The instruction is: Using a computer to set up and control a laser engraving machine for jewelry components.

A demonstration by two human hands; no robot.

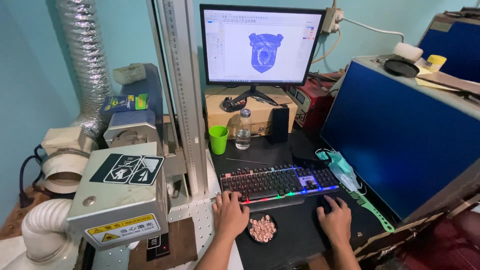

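The left hand (230, 214) lies open, fingers spread, on the near left corner of the backlit keyboard (278, 181); the right hand (335, 220) is cupped over a dark mouse (326, 203) just right of it; between the wrists sits a small black dish of coppery pieces (262, 228); farther off stand a green cup (218, 139), a clear bottle (243, 130), and a monitor (262, 46) showing a blue shield shape.

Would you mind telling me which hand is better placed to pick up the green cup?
Left, probably: the left hand rests at the keyboard's left end, below the green cup; the right hand lies farther right.
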